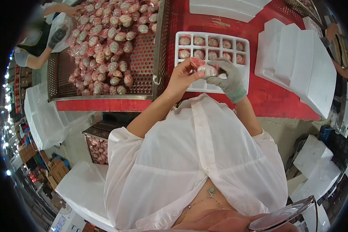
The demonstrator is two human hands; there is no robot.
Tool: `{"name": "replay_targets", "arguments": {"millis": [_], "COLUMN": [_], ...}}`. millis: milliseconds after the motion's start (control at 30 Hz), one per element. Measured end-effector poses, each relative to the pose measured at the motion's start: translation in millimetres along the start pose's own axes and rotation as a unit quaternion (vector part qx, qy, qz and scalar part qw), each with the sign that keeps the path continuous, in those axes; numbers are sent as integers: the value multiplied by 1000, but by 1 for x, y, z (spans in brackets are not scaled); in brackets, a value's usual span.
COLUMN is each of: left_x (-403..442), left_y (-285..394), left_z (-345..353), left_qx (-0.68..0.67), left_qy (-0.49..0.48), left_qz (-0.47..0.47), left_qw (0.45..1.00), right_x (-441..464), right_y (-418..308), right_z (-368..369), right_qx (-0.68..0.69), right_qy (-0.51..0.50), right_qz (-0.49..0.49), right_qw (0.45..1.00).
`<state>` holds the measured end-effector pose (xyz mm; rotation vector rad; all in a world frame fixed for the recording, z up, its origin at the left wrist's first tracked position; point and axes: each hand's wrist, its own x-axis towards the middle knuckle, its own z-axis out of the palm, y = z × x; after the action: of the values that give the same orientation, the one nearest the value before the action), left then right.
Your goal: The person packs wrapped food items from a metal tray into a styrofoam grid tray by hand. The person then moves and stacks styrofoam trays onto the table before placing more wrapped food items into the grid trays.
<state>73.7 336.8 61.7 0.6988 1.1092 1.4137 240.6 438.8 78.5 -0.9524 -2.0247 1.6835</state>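
My left hand (185,78), bare, pinches a wrapped egg (208,70) in red and clear plastic by its left end. On the right side of the same egg, the fingers of my right hand (230,79), in a grey glove, close around it. Printing shows on the wrapper. Directly beneath both hands lies a white foam tray (242,73) divided into compartments. Its two far rows hold several wrapped eggs (213,42). My hands and the held egg cover part of the nearer compartments.
A perforated metal bin (143,73) on the left holds a heap of wrapped eggs (100,42). White foam boxes (294,58) stand right on the red table (266,102); more foam (228,8) lies at the back. Another person's gloved hand (58,35) is at the bin's far left.
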Motion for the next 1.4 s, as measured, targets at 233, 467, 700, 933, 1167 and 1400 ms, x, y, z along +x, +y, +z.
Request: {"name": "replay_targets", "arguments": {"millis": [233,467,700,933,1167,1400], "left_x": [-4,-4,11,26,14,3], "left_y": [-27,-51,-79,-110,-103,-7], "left_z": [13,20,24,20,-2,-67], "left_qx": [-131,235,390,396,318,427], "left_qy": [64,72,51,54,50,207], "left_qz": [-61,86,62,13,95,282], "left_qw": [987,966,917,917,942,834], "right_x": [-17,-33,-27,18,41,56], "right_y": [30,43,50,89,105,88], "right_z": [19,23,22,19,8,29], "right_qx": [218,138,-170,-343,-579,-590], "right_qy": [52,154,214,160,-99,-57], "right_qz": [39,72,39,30,-84,23], "right_qw": [974,976,961,925,805,805]}}
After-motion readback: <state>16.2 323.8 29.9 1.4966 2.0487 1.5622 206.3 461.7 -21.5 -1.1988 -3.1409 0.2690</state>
